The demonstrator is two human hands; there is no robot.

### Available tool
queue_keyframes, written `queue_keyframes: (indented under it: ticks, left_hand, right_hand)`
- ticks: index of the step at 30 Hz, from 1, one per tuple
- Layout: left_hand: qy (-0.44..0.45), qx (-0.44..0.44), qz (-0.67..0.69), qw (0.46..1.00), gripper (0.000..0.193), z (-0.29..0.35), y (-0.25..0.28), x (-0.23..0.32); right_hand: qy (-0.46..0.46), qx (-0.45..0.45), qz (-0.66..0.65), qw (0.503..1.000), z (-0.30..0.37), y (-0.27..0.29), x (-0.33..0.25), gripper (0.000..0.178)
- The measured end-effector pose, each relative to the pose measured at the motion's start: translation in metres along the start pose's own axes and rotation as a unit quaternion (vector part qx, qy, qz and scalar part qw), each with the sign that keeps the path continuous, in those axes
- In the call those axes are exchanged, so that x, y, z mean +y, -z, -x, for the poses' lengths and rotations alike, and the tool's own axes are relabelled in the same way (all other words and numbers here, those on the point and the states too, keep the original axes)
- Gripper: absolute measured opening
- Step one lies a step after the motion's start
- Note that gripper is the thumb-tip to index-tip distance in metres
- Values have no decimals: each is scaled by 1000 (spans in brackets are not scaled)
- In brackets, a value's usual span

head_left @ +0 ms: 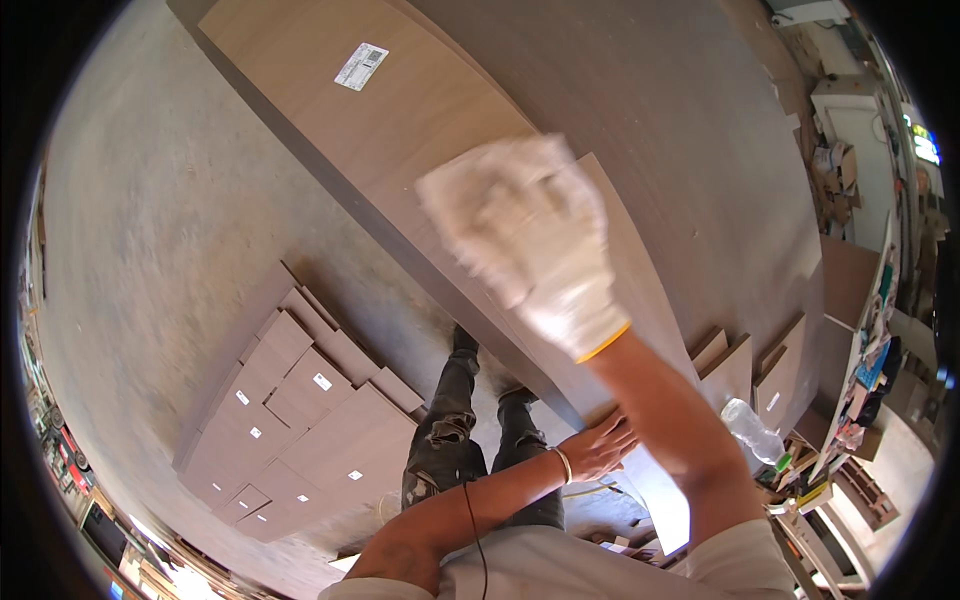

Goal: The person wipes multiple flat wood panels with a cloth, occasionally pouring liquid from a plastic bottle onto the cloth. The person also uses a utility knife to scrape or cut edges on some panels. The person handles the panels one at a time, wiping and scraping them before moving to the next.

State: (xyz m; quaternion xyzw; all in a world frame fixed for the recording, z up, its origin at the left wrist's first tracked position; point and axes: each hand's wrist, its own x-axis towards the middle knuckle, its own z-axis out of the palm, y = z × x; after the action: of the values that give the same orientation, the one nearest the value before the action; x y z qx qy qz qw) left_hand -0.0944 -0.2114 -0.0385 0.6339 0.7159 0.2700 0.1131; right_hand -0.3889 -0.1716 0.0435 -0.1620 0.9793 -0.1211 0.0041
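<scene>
Gloved right hand over a long brown panel; bare left hand at its near end

Item: long, flat, brown wood-grain panel, lying diagonally on a broad brown surface; white printed label toward its far end.
Right hand: in a white knitted glove with a yellow-edged cuff; arm reaching up and leftward from lower right, hand above the panel's middle, blurred. A pale, cloth-like piece shows at the fingers; whether the grip is spread or closed on it cannot be told.
Left hand: bare, a pale bangle at the wrist; forearm crossing low from left to right, fingers roughly straight toward the panel's near end. Fingertips partly hidden by the right forearm; grip state cannot be told.
Nearby: stacked brown boards with white labels on the grey floor; clear plastic bottle with green cap, right.
</scene>
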Motion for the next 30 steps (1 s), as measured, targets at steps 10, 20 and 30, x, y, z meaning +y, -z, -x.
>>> queue_keyframes:
  ticks: [10,20,30]
  left_hand:
    - [7,24,56,998,56,6,-31,16]
    - [43,-12,106,993,69,-7,5,3]
    - [46,-20,61,997,69,-11,27,-6]
  right_hand:
    - [12,42,-74,996,15,-12,-12,43]
    - [-109,60,3,992,198,21,10,36]
    - [-32,-120,-76,989,148,11,-15,26]
